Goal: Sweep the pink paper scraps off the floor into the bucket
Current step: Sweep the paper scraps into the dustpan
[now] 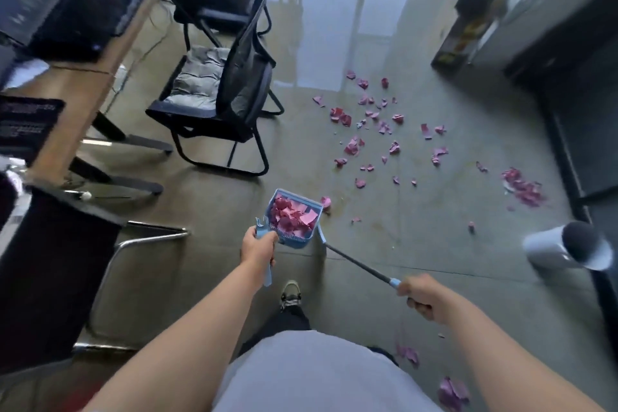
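My left hand grips the handle of a blue dustpan that is full of pink paper scraps. My right hand holds the blue grip end of a broom's black pole; the pole runs down behind the dustpan, and the broom head is mostly hidden. Several pink scraps lie scattered on the floor ahead, with a small pile at the right and a few scraps near my feet. A grey bucket with a dark liner stands at the right.
A black chair with a grey cushion stands ahead left beside a wooden desk. A dark box and a chrome chair frame sit at the left. A cabinet and a dark base line the right side.
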Available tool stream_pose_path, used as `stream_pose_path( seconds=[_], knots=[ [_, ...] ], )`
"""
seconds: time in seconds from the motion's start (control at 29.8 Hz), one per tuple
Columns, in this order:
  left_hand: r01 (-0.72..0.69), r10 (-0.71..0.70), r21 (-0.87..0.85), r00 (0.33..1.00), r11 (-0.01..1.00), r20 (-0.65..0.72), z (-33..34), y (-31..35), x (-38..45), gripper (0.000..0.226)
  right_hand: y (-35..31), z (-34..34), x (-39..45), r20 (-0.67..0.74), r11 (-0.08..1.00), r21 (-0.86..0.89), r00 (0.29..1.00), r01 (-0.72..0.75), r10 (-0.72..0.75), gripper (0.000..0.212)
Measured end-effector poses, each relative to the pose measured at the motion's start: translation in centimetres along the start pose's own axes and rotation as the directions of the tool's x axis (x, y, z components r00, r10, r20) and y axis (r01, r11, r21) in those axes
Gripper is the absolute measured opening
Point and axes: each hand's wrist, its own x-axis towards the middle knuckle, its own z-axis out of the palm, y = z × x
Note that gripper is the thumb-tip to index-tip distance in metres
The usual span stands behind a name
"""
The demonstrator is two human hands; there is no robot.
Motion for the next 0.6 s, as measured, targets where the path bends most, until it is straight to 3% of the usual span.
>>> stream_pose_path(
  seconds=[0.23,0.44,0.6],
  knots=[
    [-0.041,0.014,0.135,0.981,0.990,0.194,9.9,7.8,3.2,0.024,2.2,-5.3,0.1,-0.023,0.945,0.297,0.989,-0.136,0.149,0.006],
    [-0.093,-0.016,0.249,0.915,0.964,0.402,21.2,12.4,1.6,0.022,7.2,-11.3,1.5,-0.127,0.911,0.399,0.977,-0.109,0.173,0.011],
    [-0.152,0.000,0.285,0.882,0.946,0.472,31.3,15.0,-1.6,0.017,11.8,-18.1,2.0,-0.153,0.886,0.453,0.970,-0.102,0.190,0.015]
  ],
)
